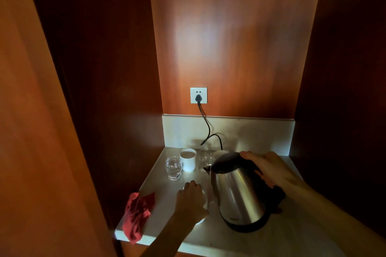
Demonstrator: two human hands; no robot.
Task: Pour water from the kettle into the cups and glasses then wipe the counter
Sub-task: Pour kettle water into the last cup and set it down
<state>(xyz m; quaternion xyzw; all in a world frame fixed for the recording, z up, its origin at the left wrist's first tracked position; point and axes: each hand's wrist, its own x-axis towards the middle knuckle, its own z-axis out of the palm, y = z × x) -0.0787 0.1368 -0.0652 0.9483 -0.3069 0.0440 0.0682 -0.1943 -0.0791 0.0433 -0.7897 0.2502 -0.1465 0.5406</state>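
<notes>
My right hand (269, 170) gripped the handle of the steel kettle (240, 192), which leaned its spout toward the far glass (205, 159). My left hand (191, 201) curled over a white cup (204, 204) just beside the kettle. Farther back stood a white mug (188, 159) and a glass of water (173, 168). A red cloth (137, 214) hung over the counter (271, 242) edge.

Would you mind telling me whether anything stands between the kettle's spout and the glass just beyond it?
Nothing visible does. The right hand grips the kettle by its handle, and its spout sits right beside the rear glass. The white cup and the front glass stand further left, out of that path.
</notes>
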